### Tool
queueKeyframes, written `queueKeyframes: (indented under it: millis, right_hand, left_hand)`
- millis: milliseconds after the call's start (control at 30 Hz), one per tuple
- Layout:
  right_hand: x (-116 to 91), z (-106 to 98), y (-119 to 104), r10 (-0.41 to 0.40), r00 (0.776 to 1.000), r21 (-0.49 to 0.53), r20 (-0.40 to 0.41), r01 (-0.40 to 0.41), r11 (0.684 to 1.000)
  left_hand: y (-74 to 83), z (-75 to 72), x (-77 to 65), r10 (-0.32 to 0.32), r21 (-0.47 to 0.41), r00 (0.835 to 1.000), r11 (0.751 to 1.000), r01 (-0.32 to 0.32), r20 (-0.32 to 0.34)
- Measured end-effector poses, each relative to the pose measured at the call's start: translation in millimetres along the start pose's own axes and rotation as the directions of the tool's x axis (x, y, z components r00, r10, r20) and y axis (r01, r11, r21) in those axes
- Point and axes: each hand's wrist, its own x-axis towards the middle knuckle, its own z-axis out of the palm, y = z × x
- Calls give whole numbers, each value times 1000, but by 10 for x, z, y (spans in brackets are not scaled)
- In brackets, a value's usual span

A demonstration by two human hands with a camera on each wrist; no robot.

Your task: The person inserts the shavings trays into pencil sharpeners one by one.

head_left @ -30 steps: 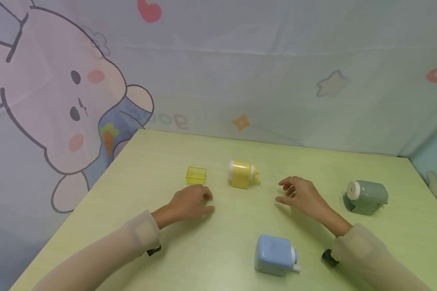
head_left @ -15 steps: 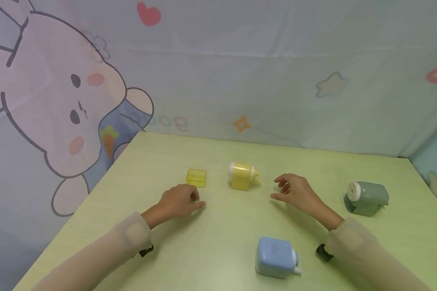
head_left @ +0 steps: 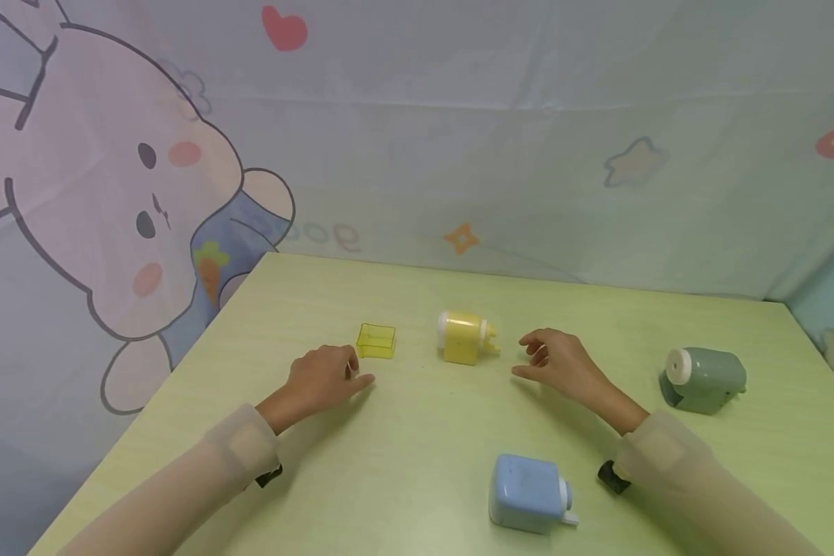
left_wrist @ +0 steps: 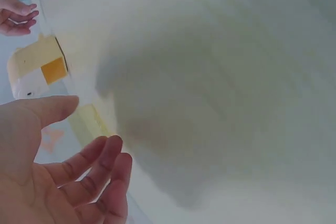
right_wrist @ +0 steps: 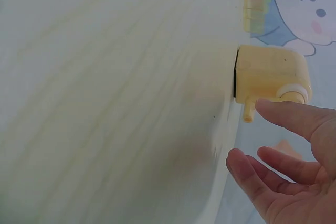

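My left hand (head_left: 320, 380) hovers low over the table with loosely bent fingers, holding nothing. Just beyond it lies a clear yellow shavings drawer (head_left: 377, 342). A yellow pencil sharpener (head_left: 462, 340) with a white front and a crank lies at the middle back, between the hands. In the left wrist view an orange square opening shows on this yellow sharpener (left_wrist: 34, 64). To its right my right hand (head_left: 561, 369) is held with thumb and fingers apart, gripping nothing. The right wrist view shows that thumb overlapping the sharpener's crank side.
A blue pencil sharpener (head_left: 526, 493) stands near the front, its crank pointing right. Farther right is a green pencil sharpener (head_left: 706, 380). The pale table (head_left: 403, 463) ends at the back against a printed cloth (head_left: 417, 154) with a cartoon rabbit.
My left hand has moved left, away from the middle, to in front of the drawer. The right hand has shifted slightly left, toward the yellow sharpener. The sharpeners and the drawer stay in place.
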Motion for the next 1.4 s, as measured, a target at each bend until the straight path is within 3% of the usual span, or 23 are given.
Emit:
queueKeyframes:
  millis: [167,300,533,1400]
  right_hand:
    - [43,19,-10,-21,1000,9,3,21,1000]
    - [77,41,-13,-42,999,19,8,42,999]
    - [149,82,-2,-31,999,9,9,31,999]
    - [296,180,-133,-141,990,118,11,138,983]
  left_hand:
    - [-72,-131,62,-53,80,999,995,53,-6]
    - [-135,-170,124,-48,81,999,995,49,-22]
    - [-175,-109,240,24,129,997,991,-14,-75]
    - [-176,-1,300,59,106,996,993,-52,-62]
